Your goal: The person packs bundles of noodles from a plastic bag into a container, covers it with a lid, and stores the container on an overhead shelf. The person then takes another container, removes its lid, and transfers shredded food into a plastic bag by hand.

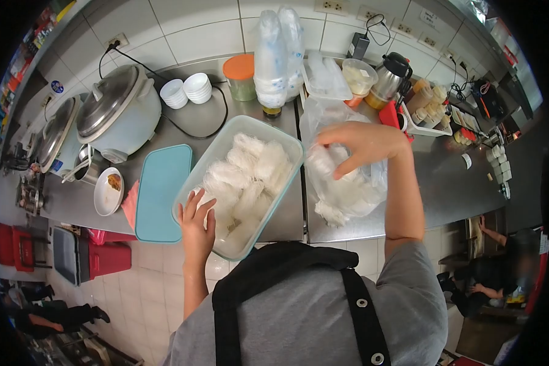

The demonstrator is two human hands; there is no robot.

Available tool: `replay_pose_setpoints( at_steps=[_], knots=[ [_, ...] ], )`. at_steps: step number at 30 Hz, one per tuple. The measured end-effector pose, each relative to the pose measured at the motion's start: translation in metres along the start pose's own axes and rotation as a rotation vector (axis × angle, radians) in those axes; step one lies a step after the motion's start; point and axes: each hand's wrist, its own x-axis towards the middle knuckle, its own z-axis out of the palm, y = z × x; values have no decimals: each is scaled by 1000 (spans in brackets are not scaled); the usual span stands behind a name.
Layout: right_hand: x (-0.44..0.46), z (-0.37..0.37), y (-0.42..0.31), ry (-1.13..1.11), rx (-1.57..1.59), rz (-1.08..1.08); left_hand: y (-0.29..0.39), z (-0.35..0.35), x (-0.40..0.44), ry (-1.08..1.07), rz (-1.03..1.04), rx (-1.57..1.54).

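A clear plastic tub [290,177] stands slanted on the counter and holds several bundles of dry white noodles [250,165]. At its near left corner is my left hand [196,222], open, fingers apart over the rim and the noodles. To the right, a clear plastic bag [375,189] lies slack with more white noodle bundles [335,204] in and at its mouth. My right hand [369,143] hangs over this bag, fingers curved and apart with nothing visible in them. Left of the tub lies a flat teal lid [163,192].
Two large lidded rice cookers [119,110] stand at the left, with a white bowl [108,192] in front. Along the wall are stacked white cups [198,88], an orange-lidded jar [240,79], bagged cups [270,61] and a steel jug [391,79]. Other people [500,268] are behind.
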Motion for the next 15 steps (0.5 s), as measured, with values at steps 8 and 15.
replay_pose_setpoints(
  at_steps=[8,15],
  knots=[
    [106,119,-12,65,-303,-49,5,0,6,7,14,-24],
    [30,46,113,158,-321,730,-2,1,-10,24,-20,-27]
  ],
)
